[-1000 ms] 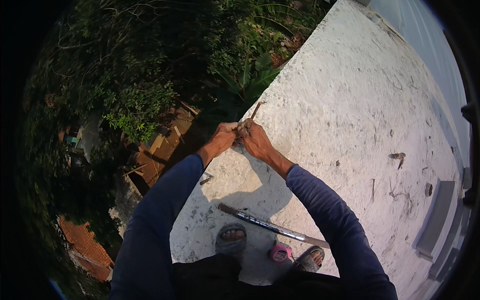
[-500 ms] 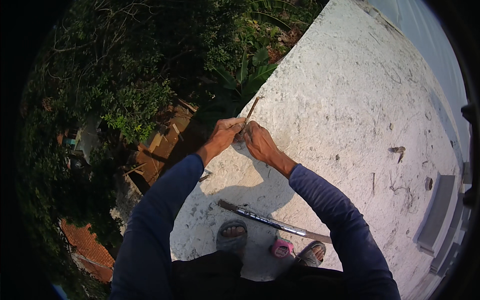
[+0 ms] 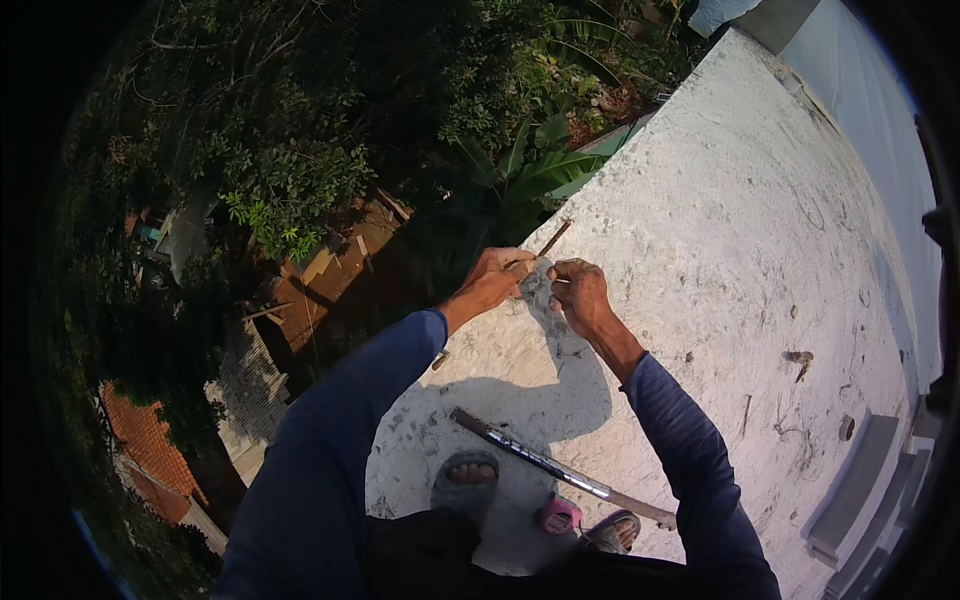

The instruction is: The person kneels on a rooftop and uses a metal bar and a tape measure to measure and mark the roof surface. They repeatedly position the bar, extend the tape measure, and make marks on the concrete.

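Observation:
My left hand (image 3: 498, 280) is closed round a thin brown rod (image 3: 555, 237) at the edge of the pale concrete slab (image 3: 700, 250). The rod's far end sticks out past my fingers, up and to the right. Just right of it, my right hand (image 3: 580, 298) is curled in a pinch, a small gap from the left. Whatever its fingertips hold, if anything, is too small to make out. A short brown piece (image 3: 440, 360) shows beside my left forearm; whether it belongs to the same rod I cannot tell.
A long bar (image 3: 560, 468) with a shiny middle lies before my sandaled feet. By them sits a pink tape measure (image 3: 558, 516). Left of the slab's edge the ground drops to trees (image 3: 300, 170) and tiled roofs (image 3: 150, 440). Grey blocks (image 3: 855, 490) stand at right.
My right hand has come away from the left, leaving a gap between them. The rod now leans further right. The whole view has shifted a little.

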